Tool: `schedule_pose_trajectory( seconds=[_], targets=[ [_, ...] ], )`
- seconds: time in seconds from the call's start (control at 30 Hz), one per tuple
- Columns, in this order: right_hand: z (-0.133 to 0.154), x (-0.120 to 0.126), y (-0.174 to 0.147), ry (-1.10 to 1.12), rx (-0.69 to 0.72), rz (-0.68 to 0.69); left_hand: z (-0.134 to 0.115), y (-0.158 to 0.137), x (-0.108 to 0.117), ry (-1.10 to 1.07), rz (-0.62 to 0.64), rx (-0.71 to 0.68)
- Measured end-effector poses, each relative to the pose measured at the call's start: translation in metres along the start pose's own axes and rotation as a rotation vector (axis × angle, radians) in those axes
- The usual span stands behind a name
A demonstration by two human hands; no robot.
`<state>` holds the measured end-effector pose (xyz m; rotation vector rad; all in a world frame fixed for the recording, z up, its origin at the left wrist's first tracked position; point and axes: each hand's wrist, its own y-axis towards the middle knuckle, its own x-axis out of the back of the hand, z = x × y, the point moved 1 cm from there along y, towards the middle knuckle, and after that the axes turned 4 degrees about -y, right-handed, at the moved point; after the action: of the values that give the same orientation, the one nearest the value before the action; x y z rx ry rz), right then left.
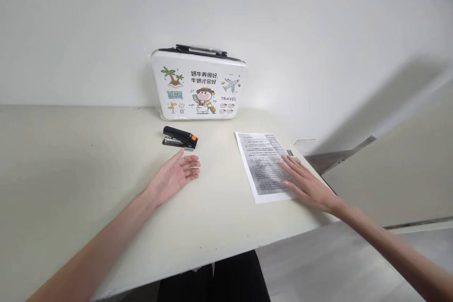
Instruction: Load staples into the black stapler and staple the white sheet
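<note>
My left hand (174,174) rests palm-up on the table with its fingers apart and nothing in it. Just beyond its fingertips lies a black stapler (180,137) with an orange mark at one end. On the right, my right hand (307,184) is open over the right side of a printed sheet of paper (260,165), fingers spread. Whether it presses on the paper or hovers slightly above, I cannot tell. Dense lines of text on a grey-shaded area cover the sheet. A small grey item (289,153) shows at the paper's right edge, partly hidden.
A white case (215,92) with cartoon prints and a black handle stands upright against the wall (300,23) at the back. The pale table (71,160) ends at a front edge near my legs and at a right edge beyond the paper.
</note>
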<state>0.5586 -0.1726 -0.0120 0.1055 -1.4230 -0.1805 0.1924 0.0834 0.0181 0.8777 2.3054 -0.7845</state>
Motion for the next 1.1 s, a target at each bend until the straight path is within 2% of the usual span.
schedule_pose_trajectory(
  seconds=[0.13,0.27,0.5,0.67,0.77,0.9,1.1],
  targets=[
    [0.021,-0.009,-0.004,0.054,0.007,0.104,0.001,0.000,0.002,0.055,0.025,-0.015],
    [0.059,-0.013,-0.016,0.058,-0.001,0.095,0.005,0.001,0.004,0.165,0.081,-0.087],
    [0.137,-0.005,-0.039,0.070,0.196,0.101,0.013,-0.010,-0.007,0.696,0.068,-0.424],
    [0.190,-0.012,-0.030,0.104,0.316,0.047,0.020,-0.016,-0.009,0.993,0.231,-0.581],
    [0.222,-0.022,-0.016,0.089,0.334,0.006,0.023,-0.022,0.000,1.167,0.278,-0.596],
    [0.262,-0.034,0.004,0.068,0.362,-0.065,0.022,-0.038,0.024,1.292,0.211,-0.594],
    [0.309,-0.043,0.031,0.096,0.402,-0.067,-0.005,-0.056,0.061,1.325,0.118,-0.529]
  ],
)
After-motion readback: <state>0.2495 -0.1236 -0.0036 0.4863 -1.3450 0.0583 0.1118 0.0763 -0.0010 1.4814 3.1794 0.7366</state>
